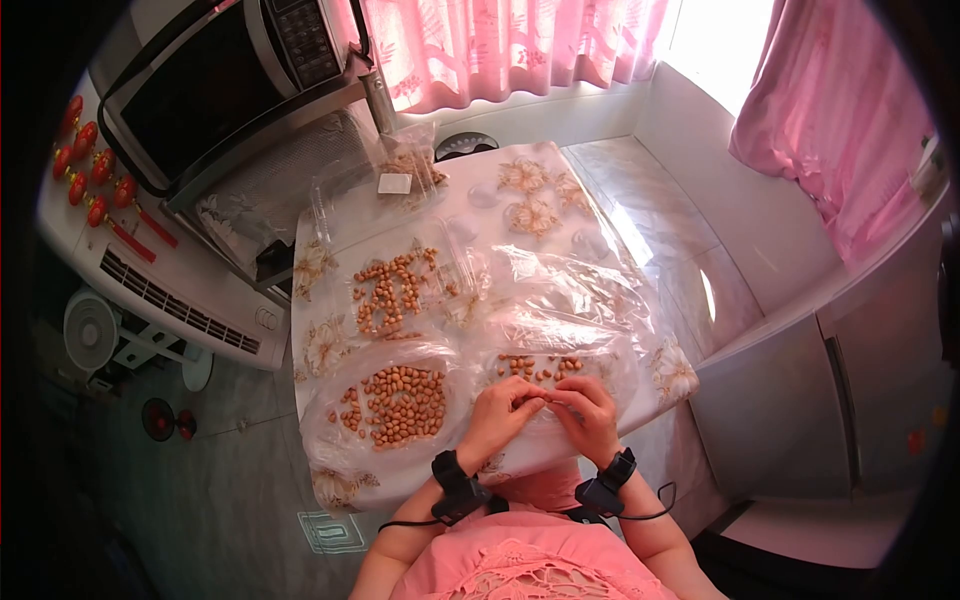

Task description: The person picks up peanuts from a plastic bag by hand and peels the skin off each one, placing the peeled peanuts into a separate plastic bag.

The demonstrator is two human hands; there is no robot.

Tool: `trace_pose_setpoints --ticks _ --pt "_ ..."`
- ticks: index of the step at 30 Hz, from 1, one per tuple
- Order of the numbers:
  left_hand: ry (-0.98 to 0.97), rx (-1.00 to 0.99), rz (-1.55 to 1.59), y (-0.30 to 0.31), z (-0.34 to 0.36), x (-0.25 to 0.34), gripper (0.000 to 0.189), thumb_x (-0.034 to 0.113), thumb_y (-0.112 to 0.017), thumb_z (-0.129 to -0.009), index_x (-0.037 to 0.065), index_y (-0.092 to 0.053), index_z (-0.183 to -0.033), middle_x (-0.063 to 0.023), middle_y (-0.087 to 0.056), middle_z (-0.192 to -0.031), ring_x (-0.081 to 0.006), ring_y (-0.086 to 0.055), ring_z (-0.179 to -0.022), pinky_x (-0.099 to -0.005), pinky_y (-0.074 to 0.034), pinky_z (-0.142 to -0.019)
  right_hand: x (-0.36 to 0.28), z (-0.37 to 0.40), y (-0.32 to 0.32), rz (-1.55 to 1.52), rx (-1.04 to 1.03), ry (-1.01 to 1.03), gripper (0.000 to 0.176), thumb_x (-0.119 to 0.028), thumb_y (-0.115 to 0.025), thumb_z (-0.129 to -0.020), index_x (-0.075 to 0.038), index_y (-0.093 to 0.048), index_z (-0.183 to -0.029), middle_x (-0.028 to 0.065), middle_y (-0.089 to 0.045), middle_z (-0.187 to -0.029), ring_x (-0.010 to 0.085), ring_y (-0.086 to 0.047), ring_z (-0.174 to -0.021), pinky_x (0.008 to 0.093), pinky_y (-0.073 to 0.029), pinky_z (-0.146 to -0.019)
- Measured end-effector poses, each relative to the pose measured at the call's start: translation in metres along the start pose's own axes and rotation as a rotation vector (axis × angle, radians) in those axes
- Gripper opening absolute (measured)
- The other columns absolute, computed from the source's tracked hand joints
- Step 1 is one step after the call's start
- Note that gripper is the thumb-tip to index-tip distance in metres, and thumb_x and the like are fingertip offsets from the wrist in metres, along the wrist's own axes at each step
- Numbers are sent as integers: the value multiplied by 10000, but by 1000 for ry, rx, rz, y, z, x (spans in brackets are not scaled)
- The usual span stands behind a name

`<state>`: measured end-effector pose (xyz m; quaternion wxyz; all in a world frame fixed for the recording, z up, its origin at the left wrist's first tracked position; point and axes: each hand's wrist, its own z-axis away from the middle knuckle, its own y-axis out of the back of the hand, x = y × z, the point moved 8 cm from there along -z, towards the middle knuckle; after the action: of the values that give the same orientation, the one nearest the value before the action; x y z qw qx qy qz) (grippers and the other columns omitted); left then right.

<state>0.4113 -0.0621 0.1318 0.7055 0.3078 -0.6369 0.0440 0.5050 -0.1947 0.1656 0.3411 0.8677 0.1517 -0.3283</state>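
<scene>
My left hand (499, 417) and my right hand (590, 418) meet fingertip to fingertip at the table's near side. Both are closed in a pinch, and whatever sits between the fingers is too small to make out. Just beyond the fingertips, several small brown nuts (516, 366) lie in a clear plastic bag or tray (610, 372). Left of my left hand, a larger heap of brown nuts (405, 402) rests in a clear plastic bag (325, 425). Farther back, more nuts (388, 295) are spread in a clear container.
A flowered tablecloth (340, 487) covers the table. Crumpled clear plastic (560, 285) lies at its middle right. At the back left stands a bag of brown pieces (410, 165) with a white label. A microwave (215, 85) is on a rack; a grey cabinet (775, 410) is at right.
</scene>
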Motion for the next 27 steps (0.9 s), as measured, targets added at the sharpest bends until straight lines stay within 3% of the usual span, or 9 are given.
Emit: trace_pose_setpoints --ticks 2,17,24,26,27 --pt "-13 -3 16 0 -1 2 168 140 -760 -934 11 -773 -1041 -60 -693 -909 -136 -626 -727 -294 -508 -684 -1 0 0 3 1 3 242 14 -827 -788 -52 -765 -1013 101 -706 -1032 300 -685 -954 394 -561 -823" --pt "18 -14 57 0 -1 -1 159 130 -768 -930 34 -791 -1055 -33 -701 -915 -105 -621 -735 -272 -508 -683 3 2 -1 48 22 -14 238 -6 -863 -756 -70 -757 -959 92 -718 -1024 290 -705 -948 387 -578 -801" --pt "34 -22 62 0 -1 -2 162 115 -771 -914 36 -790 -1056 -32 -706 -924 -107 -630 -745 -272 -515 -693 3 2 -1 42 21 1 225 6 -853 -758 -71 -759 -947 90 -718 -1017 284 -705 -931 381 -577 -786" --pt "40 -20 43 0 -1 -2 179 164 -779 -917 38 -785 -1042 -79 -719 -939 -194 -700 -783 -327 -550 -730 2 2 -1 39 23 6 223 7 -851 -759 -69 -757 -946 90 -717 -1017 283 -705 -922 379 -577 -780" --pt "40 -21 42 0 -1 -2 179 164 -779 -917 38 -785 -1042 -79 -719 -939 -194 -700 -783 -327 -550 -730 2 2 -1 39 24 5 223 7 -851 -759 -69 -757 -946 90 -717 -1017 283 -705 -922 379 -577 -780"
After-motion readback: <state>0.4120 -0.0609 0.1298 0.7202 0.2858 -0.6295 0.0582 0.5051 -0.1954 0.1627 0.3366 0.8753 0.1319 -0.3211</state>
